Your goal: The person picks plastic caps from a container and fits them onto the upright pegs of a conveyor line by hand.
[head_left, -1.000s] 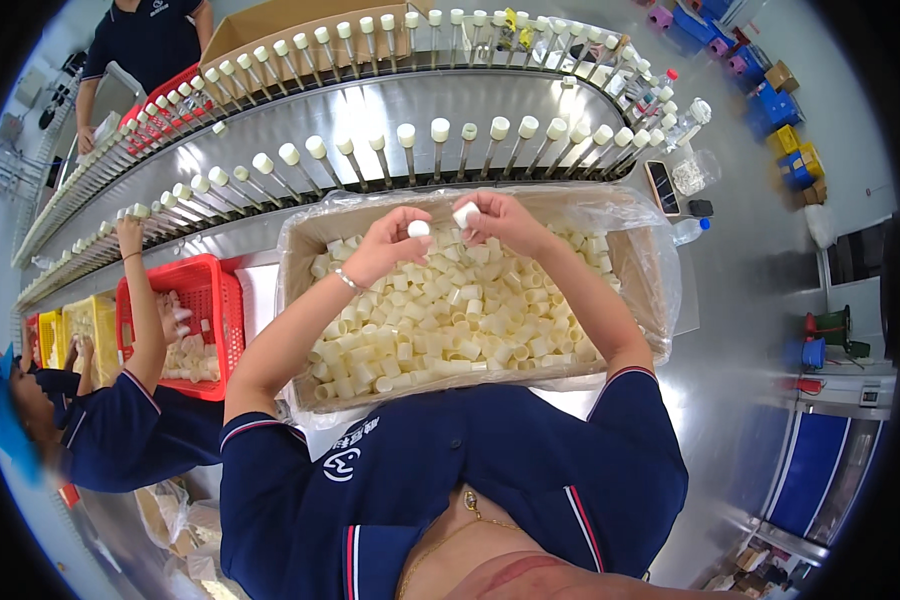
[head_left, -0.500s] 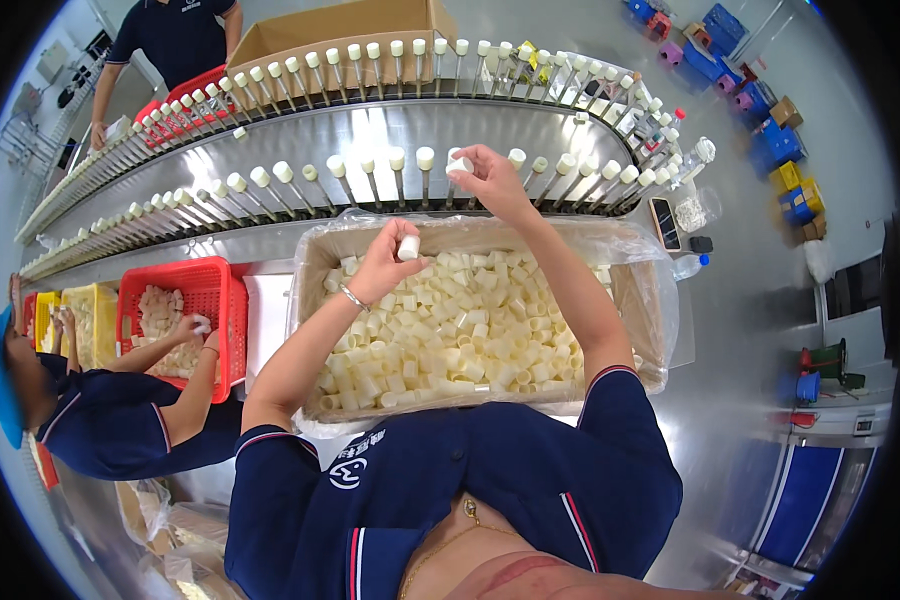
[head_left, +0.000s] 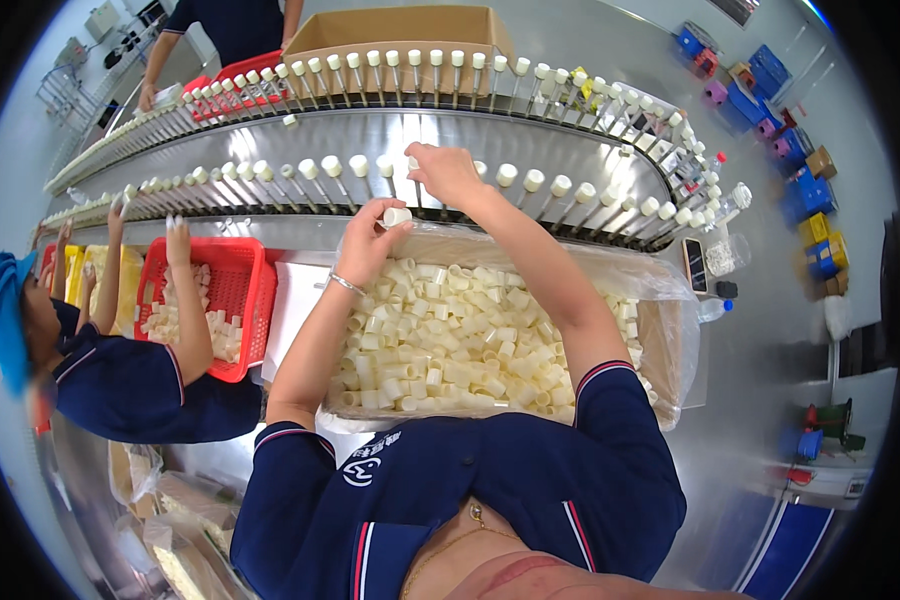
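My left hand (head_left: 366,242) pinches a short white plastic cap (head_left: 397,216), its hollow end showing, above the far edge of a lined box. Further forward, my right hand (head_left: 452,176) closes its fingers round another white cap (head_left: 413,164) at the top of an upright metal rod (head_left: 417,194) in the near row. My fingers partly cover that cap, so I cannot tell how far it sits on the rod. Below both hands, the cardboard box (head_left: 667,330) with its clear plastic liner holds many loose off-white caps (head_left: 470,340).
Capped rods run along a curved metal conveyor (head_left: 370,140). A co-worker (head_left: 150,370) in a blue cap reaches over a red basket (head_left: 261,310) at left. Another person (head_left: 235,30) stands beyond, near an open carton (head_left: 400,28). A phone (head_left: 694,263) and bottle (head_left: 715,309) lie at right.
The view has shifted. My right hand has moved left and lower onto a rod top; my left hand has risen toward the rods. The co-worker's hands have lifted from the red basket toward the rods.
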